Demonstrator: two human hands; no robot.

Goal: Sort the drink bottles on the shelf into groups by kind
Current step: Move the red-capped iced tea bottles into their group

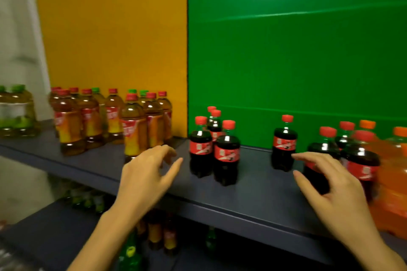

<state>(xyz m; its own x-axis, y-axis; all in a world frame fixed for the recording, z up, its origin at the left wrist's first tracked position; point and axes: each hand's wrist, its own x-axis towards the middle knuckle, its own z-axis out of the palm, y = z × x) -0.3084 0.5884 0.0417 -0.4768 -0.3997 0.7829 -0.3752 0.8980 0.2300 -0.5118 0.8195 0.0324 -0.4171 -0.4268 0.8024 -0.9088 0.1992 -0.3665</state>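
Note:
On the dark shelf (253, 196) stand several amber tea bottles (134, 130) with red or green caps at the left, before the yellow panel. A cluster of cola bottles (225, 156) stands mid-shelf, one lone cola bottle (284, 145) sits further right, and more cola bottles (361, 160) crowd the right end beside orange soda bottles (394, 180). My left hand (145, 174) hovers empty with loosely curled fingers between the tea and cola clusters. My right hand (330, 182) hovers empty, fingers spread, in front of the right cola bottles.
Green-capped bottles (16, 112) stand at the far left end. A lower shelf (55, 237) carries more tea and green bottles (130, 253). Yellow (114, 28) and green (297, 50) panels back the shelf. Bare shelf lies between the cola clusters.

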